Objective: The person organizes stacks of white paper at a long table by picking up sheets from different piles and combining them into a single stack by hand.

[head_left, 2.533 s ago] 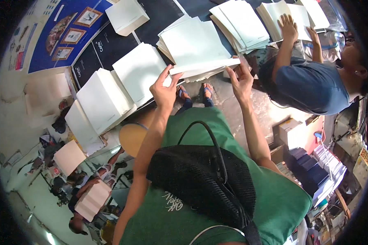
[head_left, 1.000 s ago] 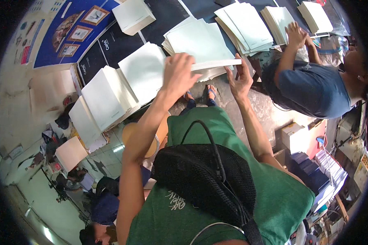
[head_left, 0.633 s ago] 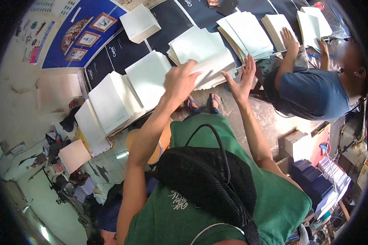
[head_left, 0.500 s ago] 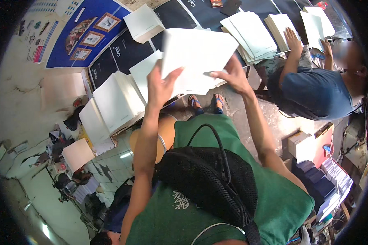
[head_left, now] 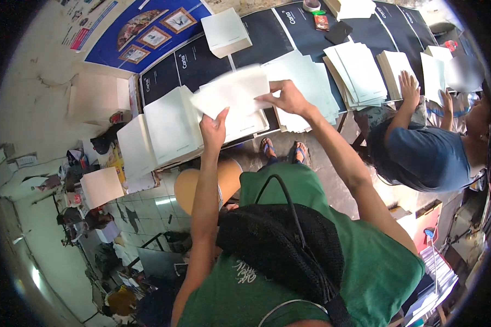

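A white sheaf of paper (head_left: 232,91), blurred at its edges, is held up above the long dark table between my two hands. My left hand (head_left: 214,131) pinches its lower edge with the thumb on top. At its right edge my right hand (head_left: 288,98) grips with thumb and fingers. How many sheets are in it I cannot tell. Beneath it lies a white paper stack (head_left: 251,124), partly hidden. Left of that stand more tall stacks (head_left: 172,128), and to the right spreads a fanned pile of pale sheets (head_left: 305,82).
A co-worker in a dark blue shirt (head_left: 425,152) sits at the right, hands on paper stacks there. A white block of paper (head_left: 225,31) stands at the table's back, near a red packet (head_left: 321,22) and a dark flat object (head_left: 339,32). A brown round stool (head_left: 193,188) is below the table.
The sheaf has moved left and down toward the table stacks and is now tilted. My right hand has swung left and turned inward along its edge. The view has shifted somewhat.
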### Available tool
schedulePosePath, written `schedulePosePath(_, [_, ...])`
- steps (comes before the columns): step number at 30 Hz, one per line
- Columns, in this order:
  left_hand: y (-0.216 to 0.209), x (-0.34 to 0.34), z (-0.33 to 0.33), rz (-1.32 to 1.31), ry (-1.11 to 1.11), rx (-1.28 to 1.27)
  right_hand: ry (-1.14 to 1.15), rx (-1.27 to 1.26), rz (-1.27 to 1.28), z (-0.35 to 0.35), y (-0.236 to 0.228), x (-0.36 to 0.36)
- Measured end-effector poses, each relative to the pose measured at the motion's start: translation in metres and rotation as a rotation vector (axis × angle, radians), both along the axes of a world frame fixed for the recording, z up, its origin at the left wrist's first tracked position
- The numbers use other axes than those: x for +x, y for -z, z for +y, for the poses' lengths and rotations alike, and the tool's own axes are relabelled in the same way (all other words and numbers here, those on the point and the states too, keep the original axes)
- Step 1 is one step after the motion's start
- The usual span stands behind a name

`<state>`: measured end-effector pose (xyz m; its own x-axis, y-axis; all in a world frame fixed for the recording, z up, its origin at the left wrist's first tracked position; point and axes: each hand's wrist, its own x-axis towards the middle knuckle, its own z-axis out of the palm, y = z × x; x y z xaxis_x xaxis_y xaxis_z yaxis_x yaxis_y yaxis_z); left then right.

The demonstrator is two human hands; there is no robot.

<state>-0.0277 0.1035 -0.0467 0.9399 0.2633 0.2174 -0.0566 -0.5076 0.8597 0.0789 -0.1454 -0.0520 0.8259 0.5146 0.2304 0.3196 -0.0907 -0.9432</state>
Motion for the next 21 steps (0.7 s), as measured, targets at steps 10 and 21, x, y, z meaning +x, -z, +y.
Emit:
schedulePosePath(10, [-0.113, 0.027, -0.095, 0.127, 0.062, -0.371, 0.134, 0.259, 0.373, -0.04, -0.054, -0.018])
schedulePosePath(21, [-0.175, 0.019, -0.132, -0.839, 0.369, 0.268, -0.07, 1.038, 1.051, -0.048, -0.067, -0.083])
